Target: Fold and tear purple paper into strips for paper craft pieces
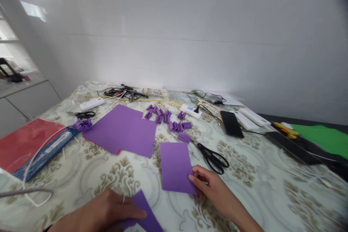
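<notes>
Near the front edge of the view, my left hand [116,210] is closed on a purple paper piece [148,214], part of which lies hidden under the fingers. My right hand [205,181] pinches the lower right edge of a purple rectangular sheet [176,166]. Black-handled scissors [213,157] rest just beyond my right hand, their blades pointing toward a small folded purple piece [184,137]. Several more folded purple pieces [167,116] are scattered farther back. Larger purple sheets [125,128] overlap to the left of them, with a bit of red showing underneath.
A red and blue packet [35,141] and a second pair of scissors [85,114] are at left. Cables [125,92] and a white power strip [191,111] lie at the back. On the right are a black phone [231,124], yellow tool [285,129] and green sheets [323,137].
</notes>
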A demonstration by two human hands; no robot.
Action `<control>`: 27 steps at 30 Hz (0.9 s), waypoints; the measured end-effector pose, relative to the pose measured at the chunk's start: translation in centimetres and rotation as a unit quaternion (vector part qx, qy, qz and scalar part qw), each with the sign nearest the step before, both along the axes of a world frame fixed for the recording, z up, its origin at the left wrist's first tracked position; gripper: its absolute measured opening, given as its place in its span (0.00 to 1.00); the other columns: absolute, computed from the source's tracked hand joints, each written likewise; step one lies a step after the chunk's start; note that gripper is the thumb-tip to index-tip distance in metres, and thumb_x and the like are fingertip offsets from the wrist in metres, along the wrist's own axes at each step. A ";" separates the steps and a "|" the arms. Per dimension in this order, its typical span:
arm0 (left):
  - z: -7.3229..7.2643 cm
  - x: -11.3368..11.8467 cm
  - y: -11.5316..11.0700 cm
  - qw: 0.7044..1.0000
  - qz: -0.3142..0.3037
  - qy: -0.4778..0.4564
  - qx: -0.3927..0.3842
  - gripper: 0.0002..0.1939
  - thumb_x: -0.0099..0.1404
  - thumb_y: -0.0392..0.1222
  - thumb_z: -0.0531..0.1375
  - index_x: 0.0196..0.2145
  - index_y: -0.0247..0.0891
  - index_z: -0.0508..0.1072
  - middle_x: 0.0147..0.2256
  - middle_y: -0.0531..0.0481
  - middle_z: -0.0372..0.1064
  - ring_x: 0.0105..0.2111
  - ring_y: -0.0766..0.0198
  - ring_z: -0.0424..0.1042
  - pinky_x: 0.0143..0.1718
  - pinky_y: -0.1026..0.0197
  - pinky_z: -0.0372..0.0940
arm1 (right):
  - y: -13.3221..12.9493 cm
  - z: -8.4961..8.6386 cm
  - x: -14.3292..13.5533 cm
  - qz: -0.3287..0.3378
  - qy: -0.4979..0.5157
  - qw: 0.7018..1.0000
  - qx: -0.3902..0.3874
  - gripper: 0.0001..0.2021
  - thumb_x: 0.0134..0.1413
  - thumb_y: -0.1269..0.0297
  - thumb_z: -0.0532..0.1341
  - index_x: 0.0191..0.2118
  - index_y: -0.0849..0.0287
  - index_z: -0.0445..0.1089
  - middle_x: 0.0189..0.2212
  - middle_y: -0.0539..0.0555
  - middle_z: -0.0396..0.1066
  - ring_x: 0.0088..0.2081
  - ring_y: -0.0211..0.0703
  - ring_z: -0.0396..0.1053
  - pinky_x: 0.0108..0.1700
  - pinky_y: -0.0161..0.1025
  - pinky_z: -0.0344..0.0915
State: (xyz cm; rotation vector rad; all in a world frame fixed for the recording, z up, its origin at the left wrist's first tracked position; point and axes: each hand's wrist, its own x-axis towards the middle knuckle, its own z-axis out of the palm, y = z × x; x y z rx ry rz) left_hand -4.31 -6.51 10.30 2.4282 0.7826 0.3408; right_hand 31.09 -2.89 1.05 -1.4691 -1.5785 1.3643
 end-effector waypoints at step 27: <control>-6.8 5.4 14.0 0.946 0.249 -0.147 -0.148 0.30 0.60 0.51 0.70 0.57 0.39 0.72 0.32 0.52 0.74 0.34 0.55 0.76 0.37 0.58 0.70 | 3.2 0.7 -5.4 0.028 0.071 0.997 -0.019 0.17 0.59 0.48 0.64 0.33 0.58 0.66 0.27 0.49 0.67 0.28 0.40 0.63 0.30 0.36 0.63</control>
